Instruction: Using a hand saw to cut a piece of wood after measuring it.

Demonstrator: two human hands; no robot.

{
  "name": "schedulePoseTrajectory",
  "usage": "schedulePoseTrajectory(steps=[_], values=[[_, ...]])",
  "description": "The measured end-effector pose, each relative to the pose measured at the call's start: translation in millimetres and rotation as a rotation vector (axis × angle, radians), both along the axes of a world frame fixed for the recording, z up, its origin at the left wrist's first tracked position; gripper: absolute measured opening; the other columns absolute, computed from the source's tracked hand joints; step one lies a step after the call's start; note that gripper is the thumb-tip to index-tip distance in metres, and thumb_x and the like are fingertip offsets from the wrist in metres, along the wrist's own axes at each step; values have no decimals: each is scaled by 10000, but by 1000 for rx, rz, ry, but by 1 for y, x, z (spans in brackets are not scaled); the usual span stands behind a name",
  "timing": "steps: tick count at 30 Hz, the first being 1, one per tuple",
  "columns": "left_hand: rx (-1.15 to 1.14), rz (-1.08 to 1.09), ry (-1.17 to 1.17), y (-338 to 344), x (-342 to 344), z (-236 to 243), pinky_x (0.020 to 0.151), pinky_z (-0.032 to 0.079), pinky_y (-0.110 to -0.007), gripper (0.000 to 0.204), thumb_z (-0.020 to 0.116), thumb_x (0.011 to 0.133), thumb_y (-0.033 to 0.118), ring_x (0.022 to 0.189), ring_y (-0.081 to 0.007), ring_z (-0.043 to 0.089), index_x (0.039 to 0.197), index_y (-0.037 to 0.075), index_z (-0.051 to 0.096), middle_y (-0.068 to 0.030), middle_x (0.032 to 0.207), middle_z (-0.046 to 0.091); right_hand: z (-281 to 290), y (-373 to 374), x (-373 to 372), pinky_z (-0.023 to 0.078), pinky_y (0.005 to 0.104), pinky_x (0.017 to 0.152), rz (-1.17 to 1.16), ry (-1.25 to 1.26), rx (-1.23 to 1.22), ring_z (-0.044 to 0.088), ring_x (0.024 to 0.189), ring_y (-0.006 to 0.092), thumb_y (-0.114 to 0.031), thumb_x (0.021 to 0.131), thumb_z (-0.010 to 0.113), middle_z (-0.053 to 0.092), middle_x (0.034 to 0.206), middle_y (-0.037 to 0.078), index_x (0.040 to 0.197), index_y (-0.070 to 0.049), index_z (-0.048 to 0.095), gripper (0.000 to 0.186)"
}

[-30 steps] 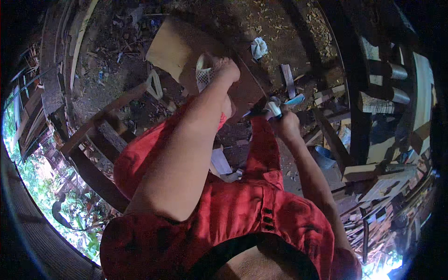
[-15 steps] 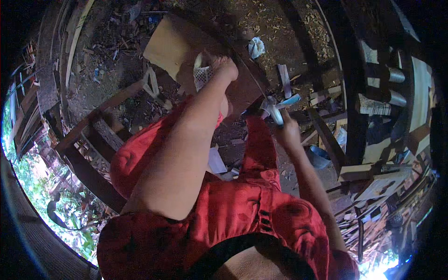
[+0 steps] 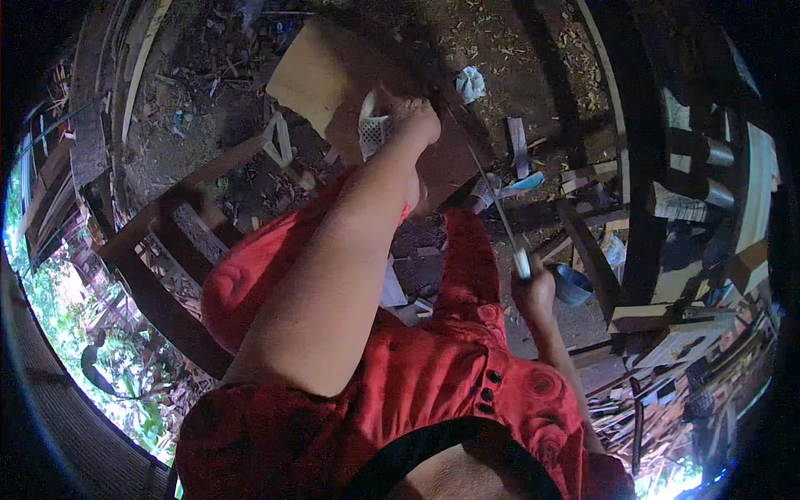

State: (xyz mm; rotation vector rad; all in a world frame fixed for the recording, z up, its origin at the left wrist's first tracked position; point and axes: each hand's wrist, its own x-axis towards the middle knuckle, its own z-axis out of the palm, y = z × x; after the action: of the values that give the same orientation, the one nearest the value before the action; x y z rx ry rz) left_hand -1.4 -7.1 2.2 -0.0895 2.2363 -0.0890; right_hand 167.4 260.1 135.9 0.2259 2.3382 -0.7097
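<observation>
The right hand (image 3: 535, 296) had its fingers curled closed around the pale handle (image 3: 522, 265) of a long thin blade (image 3: 505, 218); the blade's far end faded into shadow beside the brown board (image 3: 304, 83), so contact could not be told. The left hand (image 3: 421, 118) lay over the board, its fingers too dark to show how far they opened or whether they gripped. Just beside it, a perforated white shoe (image 3: 373, 133) was partly obscured. A bluish object (image 3: 527, 182) beyond the blade was unclear.

White-handled tool (image 3: 502, 212), thin blade (image 3: 485, 176) slanted, at edge of brown board (image 3: 333, 83)
</observation>
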Motion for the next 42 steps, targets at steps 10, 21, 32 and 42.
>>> schedulePoseTrajectory(steps=[10,21,32,42], values=[[-45,-12,-1,2,-3,7,1005,-35,-593,393,399,765,166,1160,-235,408,1112,29,520,-121,1176,501,-74,-30,-40,447,455,615,72,140,-155,560,750,403,-145,705,563,575,778,237,980,-31,537,299],[-86,12,-115,6,-10,17,1010,-37,-581,424,389,778,160,1189,-236,377,1177,40,468,-108,1248,445,-84,-45,-71,451,472,593,159,164,-89,560,719,408,-212,727,565,580,757,224,899,-52,536,237],[-17,74,43,0,-2,-2,1025,10,-555,491,473,739,181,1178,-284,383,1191,-10,445,-149,1239,443,-17,33,14,447,430,630,28,5,-20,558,750,401,-165,706,590,578,766,217,915,-56,562,237],[-119,-127,-151,3,-4,6,996,-7,-606,468,482,729,175,1191,-316,361,1169,14,482,-139,1246,440,-98,-65,-72,452,453,610,209,264,-106,567,705,393,-237,695,610,582,735,212,864,-26,547,278]])
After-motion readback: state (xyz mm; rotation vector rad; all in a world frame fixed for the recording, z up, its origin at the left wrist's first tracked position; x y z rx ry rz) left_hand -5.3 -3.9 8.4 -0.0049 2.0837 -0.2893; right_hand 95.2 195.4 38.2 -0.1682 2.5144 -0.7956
